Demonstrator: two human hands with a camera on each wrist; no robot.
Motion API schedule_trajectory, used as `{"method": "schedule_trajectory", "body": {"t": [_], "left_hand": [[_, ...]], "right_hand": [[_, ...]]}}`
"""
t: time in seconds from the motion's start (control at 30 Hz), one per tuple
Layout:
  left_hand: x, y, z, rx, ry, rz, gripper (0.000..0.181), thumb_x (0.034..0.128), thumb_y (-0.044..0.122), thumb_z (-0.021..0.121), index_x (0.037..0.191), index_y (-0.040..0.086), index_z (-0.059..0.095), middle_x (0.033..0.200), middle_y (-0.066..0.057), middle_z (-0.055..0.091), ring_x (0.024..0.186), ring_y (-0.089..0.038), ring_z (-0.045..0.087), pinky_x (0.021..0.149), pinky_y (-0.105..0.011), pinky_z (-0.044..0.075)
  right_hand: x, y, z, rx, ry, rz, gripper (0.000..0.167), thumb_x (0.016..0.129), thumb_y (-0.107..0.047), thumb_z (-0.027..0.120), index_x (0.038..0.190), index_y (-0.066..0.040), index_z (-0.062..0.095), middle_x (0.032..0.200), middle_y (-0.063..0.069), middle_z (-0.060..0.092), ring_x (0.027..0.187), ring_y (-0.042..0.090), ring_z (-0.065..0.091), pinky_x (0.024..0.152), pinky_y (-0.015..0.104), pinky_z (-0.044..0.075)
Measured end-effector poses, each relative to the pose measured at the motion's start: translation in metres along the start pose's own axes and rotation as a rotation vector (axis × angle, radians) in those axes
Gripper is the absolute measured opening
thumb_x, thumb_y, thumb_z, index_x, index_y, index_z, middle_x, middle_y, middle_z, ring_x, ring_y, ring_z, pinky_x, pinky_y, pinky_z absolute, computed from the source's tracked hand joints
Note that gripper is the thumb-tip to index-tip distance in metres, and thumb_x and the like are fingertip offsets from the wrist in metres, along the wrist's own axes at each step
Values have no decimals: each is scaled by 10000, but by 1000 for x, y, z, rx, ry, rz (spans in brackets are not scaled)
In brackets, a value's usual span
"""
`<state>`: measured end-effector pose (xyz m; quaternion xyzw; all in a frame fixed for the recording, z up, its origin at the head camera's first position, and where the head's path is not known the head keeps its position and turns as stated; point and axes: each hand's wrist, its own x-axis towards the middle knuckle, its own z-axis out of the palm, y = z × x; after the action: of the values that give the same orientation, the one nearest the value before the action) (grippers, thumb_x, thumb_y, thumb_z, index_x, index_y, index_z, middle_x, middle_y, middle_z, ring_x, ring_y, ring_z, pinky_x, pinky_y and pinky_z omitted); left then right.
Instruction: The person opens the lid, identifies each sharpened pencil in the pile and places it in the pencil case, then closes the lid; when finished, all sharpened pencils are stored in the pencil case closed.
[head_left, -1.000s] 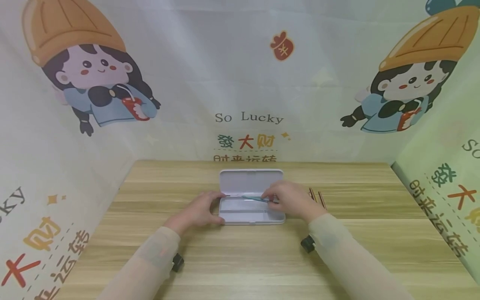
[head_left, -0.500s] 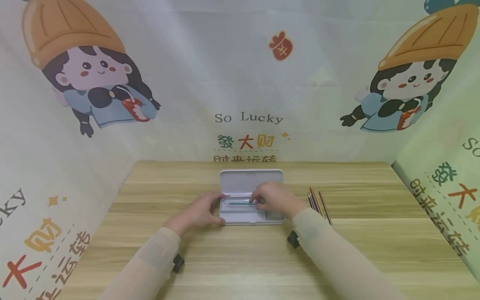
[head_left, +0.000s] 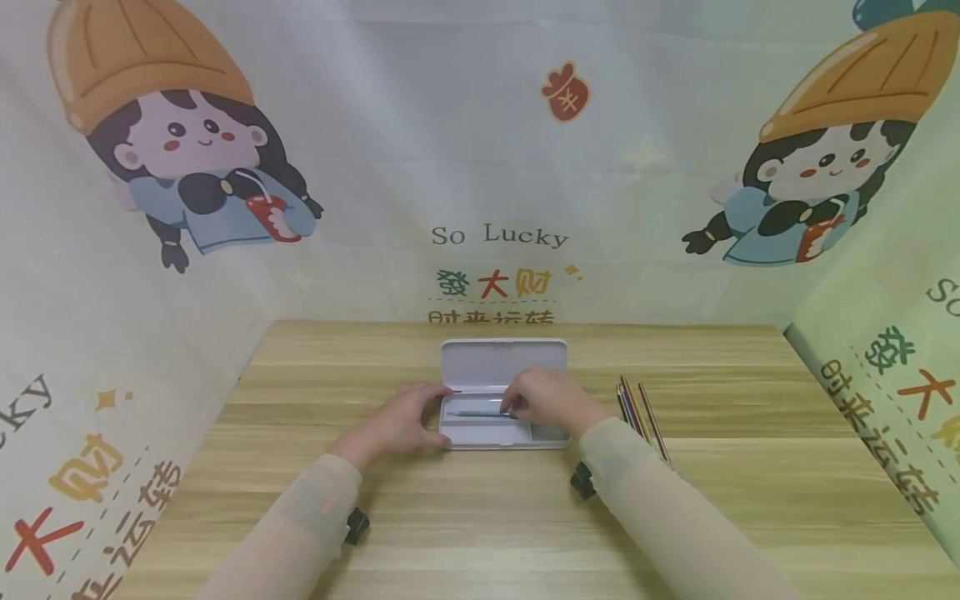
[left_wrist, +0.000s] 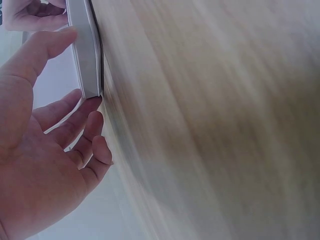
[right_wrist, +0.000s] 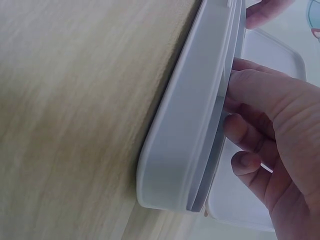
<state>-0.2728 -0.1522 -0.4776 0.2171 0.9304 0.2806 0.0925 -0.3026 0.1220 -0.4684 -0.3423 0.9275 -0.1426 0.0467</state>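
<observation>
A white pencil case lies with its lid raised at the back. My left hand holds the case's left end, the thumb at the front edge and fingers at the back corner. The left wrist view shows that thumb on the case's side wall. In the rear compartment lies a light-blue pencil, its tip pointing left. My right hand reaches into the case and pinches the pencil's right part, hiding that end. In the right wrist view, the fingertips go behind the case wall and their hold is hidden.
Several coloured pencils lie in a loose bundle on the wooden table, just right of the case and beside the right forearm. A printed cloth hangs around the table's back and sides.
My right hand has moved left and slightly down with the pencil, which now lies level in the rear compartment instead of slanting above it. The left hand stays at the case's left end.
</observation>
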Motion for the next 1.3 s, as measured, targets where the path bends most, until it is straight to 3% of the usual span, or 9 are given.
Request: {"method": "schedule_trajectory", "body": {"t": [0.13,0.43,0.57,0.73,0.97,1.3], "left_hand": [[0,1,0,-4,1,-6,836,746,232,904,1464,29,528,1479,-212,560,1390,-412,490,1215,-560,373],[-1,-1,-1,-15,7,-3,840,741,217,905,1465,23,525,1486,-220,554,1401,-427,480,1220,-569,364],[-1,-1,-1,-3,15,12,840,742,227,906,1461,18,526,1486,-223,555,1400,-433,480,1219,-574,361],[-1,1,-1,4,10,11,838,742,233,906,1458,17,529,1485,-224,556,1397,-432,482,1219,-571,362],[0,2,-2,8,12,6,858,735,244,912,1466,21,523,1474,-228,560,1382,-429,494,1212,-574,370],[0,0,1,12,3,0,860,746,258,910,1476,28,518,1503,-216,543,1408,-419,473,1227,-562,356]], "right_hand": [[-4,2,0,32,38,2,132,887,-131,780,1011,-173,801,1013,-30,787,955,137,707,938,349,595],[-20,-6,2,35,246,82,144,905,-188,765,1036,-145,805,992,-11,788,972,189,717,927,387,595],[-30,-15,-1,91,276,160,147,922,-188,748,1056,-152,798,1030,-5,781,1014,220,699,949,425,580],[-46,-19,0,146,306,208,138,927,-168,735,1044,-135,798,1019,4,769,917,186,663,840,374,575],[-73,-11,0,218,360,340,196,927,-184,728,1113,-169,789,976,-29,758,796,105,621,652,267,519],[-102,6,-6,272,381,444,257,946,-186,700,1191,-155,769,1003,-3,767,748,94,610,639,272,519]]}}
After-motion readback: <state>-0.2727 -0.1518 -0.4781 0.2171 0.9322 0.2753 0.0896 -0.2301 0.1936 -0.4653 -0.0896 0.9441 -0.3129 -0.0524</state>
